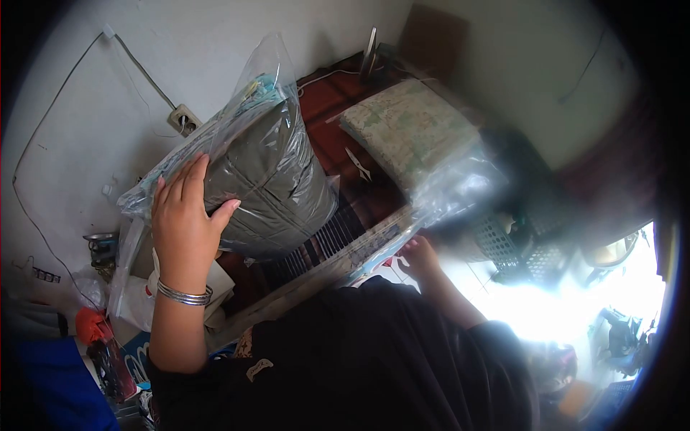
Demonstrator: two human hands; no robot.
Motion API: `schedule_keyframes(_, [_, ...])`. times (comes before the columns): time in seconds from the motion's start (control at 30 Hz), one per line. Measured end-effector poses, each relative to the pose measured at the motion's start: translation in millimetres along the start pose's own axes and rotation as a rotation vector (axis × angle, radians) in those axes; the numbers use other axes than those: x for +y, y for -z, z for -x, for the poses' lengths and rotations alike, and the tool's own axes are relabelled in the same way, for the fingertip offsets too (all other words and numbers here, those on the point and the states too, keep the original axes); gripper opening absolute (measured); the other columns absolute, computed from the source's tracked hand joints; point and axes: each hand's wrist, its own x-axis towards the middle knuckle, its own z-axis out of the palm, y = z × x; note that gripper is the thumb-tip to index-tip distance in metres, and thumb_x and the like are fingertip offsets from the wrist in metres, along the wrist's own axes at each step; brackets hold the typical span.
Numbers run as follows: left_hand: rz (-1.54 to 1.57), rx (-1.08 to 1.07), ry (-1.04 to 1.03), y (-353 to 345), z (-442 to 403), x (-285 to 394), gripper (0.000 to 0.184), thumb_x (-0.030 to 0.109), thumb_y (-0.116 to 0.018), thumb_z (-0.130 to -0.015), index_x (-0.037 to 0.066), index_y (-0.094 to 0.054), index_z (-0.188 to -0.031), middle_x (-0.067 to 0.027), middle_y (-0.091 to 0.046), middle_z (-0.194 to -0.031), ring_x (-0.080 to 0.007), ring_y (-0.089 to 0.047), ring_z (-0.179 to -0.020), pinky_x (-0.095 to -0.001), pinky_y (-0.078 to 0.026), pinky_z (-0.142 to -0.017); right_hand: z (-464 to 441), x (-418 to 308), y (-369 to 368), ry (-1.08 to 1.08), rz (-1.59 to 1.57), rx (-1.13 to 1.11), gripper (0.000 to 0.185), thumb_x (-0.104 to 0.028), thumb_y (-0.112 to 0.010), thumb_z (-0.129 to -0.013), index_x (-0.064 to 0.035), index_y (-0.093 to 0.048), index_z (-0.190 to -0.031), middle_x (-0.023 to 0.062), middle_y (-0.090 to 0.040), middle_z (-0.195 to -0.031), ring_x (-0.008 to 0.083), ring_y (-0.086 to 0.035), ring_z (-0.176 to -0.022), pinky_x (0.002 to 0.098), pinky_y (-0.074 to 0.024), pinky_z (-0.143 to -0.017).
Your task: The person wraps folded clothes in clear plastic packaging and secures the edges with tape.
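Note:
A dark grey-green folded cloth item in a clear plastic bag leans up towards the wall on the dark red table. My left hand lies on its left side, fingers stretched out and thumb apart, touching the plastic. Low at the table's front edge, my right hand has curled fingers by a strip of clear plastic; what they hold is too small to make out. Between the bags lies a small pair of thread snips. A second bag with pale patterned cloth lies to the right.
A wall socket with a plugged cable is at the left. Grey perforated baskets stand at the right, near strong glare. A red-orange item and blue cloth are at lower left. A brown board leans at the back.

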Motion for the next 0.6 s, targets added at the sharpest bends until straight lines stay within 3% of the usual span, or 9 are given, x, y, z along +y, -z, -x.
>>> schedule_keyframes(0.03, [0.001, 0.003, 0.003, -0.1, 0.3, -0.4, 0.073, 0.024, -0.082, -0.068, 0.007, -0.051, -0.132, -0.0117, -0.058, -0.130, -0.0301, -0.055, -0.120, -0.0507, -0.034, -0.109, 0.4, -10.7, -1.6, -0.233, -0.410, 0.117, 0.049, -0.038, -0.059, -0.085, -0.0053, -0.050, -0.120, 0.0045, -0.059, -0.116, 0.0158, -0.052, -0.113, 0.0356, -0.0336, -0.101])
schedule_keyframes(0.1, [0.010, -0.009, 0.008, -0.5, 0.7, -0.8, 0.073, 0.024, -0.082, -0.069, 0.007, -0.051, -0.132, -0.0117, -0.058, -0.131, -0.0300, -0.054, -0.121, -0.0507, -0.034, -0.109, 13.5, -135.0, -10.0, -0.732, -1.234, 0.400, 0.051, -0.044, -0.050, -0.091, -0.0080, -0.049, -0.128, 0.0061, -0.054, -0.132, 0.0155, -0.043, -0.128, 0.0400, -0.0300, -0.106])
schedule_keyframes(0.2, [0.005, -0.008, 0.006, -0.4, 0.5, 0.4, 0.073, 0.023, -0.081, -0.069, 0.007, -0.050, -0.132, -0.0119, -0.058, -0.131, -0.0302, -0.054, -0.121, -0.0508, -0.034, -0.109, 17.7, -149.3, -9.6, -0.687, -1.246, 0.296, 0.050, -0.045, -0.048, -0.091, -0.0077, -0.053, -0.123, 0.0077, -0.054, -0.132, 0.0163, -0.044, -0.128, 0.0407, -0.0300, -0.106])
schedule_keyframes(0.23, [0.003, -0.010, 0.005, -0.4, 0.5, 1.0, 0.073, 0.023, -0.081, -0.069, 0.007, -0.050, -0.132, -0.0119, -0.058, -0.131, -0.0302, -0.054, -0.121, -0.0508, -0.034, -0.109, 13.3, -117.6, -8.8, -0.689, -1.249, 0.295, 0.050, -0.045, -0.048, -0.091, -0.0077, -0.053, -0.123, 0.0077, -0.054, -0.132, 0.0163, -0.044, -0.128, 0.0407, -0.0300, -0.106])
schedule_keyframes(0.27, [0.004, -0.009, 0.009, -0.2, 0.4, 1.8, 0.073, 0.023, -0.081, -0.069, 0.007, -0.050, -0.132, -0.0120, -0.058, -0.131, -0.0302, -0.054, -0.121, -0.0508, -0.034, -0.109, 4.0, -54.6, -6.2, -0.490, -1.123, 0.219, 0.050, -0.046, -0.047, -0.090, -0.0075, -0.055, -0.120, 0.0087, -0.056, -0.128, 0.0169, -0.045, -0.127, 0.0406, -0.0307, -0.105])
schedule_keyframes(0.33, [0.002, -0.007, 0.010, -0.1, 0.1, 2.3, 0.073, 0.023, -0.081, -0.069, 0.007, -0.050, -0.132, -0.0120, -0.057, -0.131, -0.0302, -0.054, -0.121, -0.0508, -0.034, -0.109, -6.7, -4.9, -2.0, -0.294, -0.995, 0.143, 0.050, -0.047, -0.046, -0.090, -0.0073, -0.057, -0.118, 0.0098, -0.058, -0.125, 0.0176, -0.046, -0.126, 0.0405, -0.0314, -0.104])
schedule_keyframes(0.47, [0.002, -0.012, 0.010, -0.9, 0.8, 1.8, 0.073, 0.023, -0.081, -0.069, 0.007, -0.050, -0.133, -0.0121, -0.057, -0.132, -0.0304, -0.054, -0.121, -0.0506, -0.034, -0.109, -14.6, 17.5, 3.8, 0.087, -0.185, 0.083, 0.030, -0.029, -0.053, -0.088, -0.0091, -0.061, -0.108, 0.0050, -0.061, -0.102, 0.0158, -0.055, -0.092, 0.0303, -0.0409, -0.079])
schedule_keyframes(0.53, [0.001, -0.011, 0.012, -0.7, 1.2, 2.1, 0.073, 0.023, -0.081, -0.069, 0.006, -0.050, -0.132, -0.0122, -0.057, -0.132, -0.0305, -0.054, -0.121, -0.0505, -0.034, -0.109, -11.1, 6.7, 3.6, 0.180, 0.023, 0.061, 0.025, -0.024, -0.055, -0.087, -0.0095, -0.062, -0.106, 0.0038, -0.062, -0.097, 0.0153, -0.057, -0.083, 0.0277, -0.0432, -0.072])
schedule_keyframes(0.6, [0.008, -0.010, -0.002, 0.7, 0.7, 2.7, 0.072, 0.024, -0.081, -0.069, 0.006, -0.051, -0.132, -0.0127, -0.057, -0.131, -0.0304, -0.054, -0.121, -0.0499, -0.035, -0.108, 15.2, -76.9, -0.9, -0.185, -0.537, 0.314, 0.020, -0.023, -0.063, -0.088, -0.0059, -0.062, -0.098, 0.0029, -0.062, -0.089, 0.0151, -0.058, -0.085, 0.0289, -0.0448, -0.073])
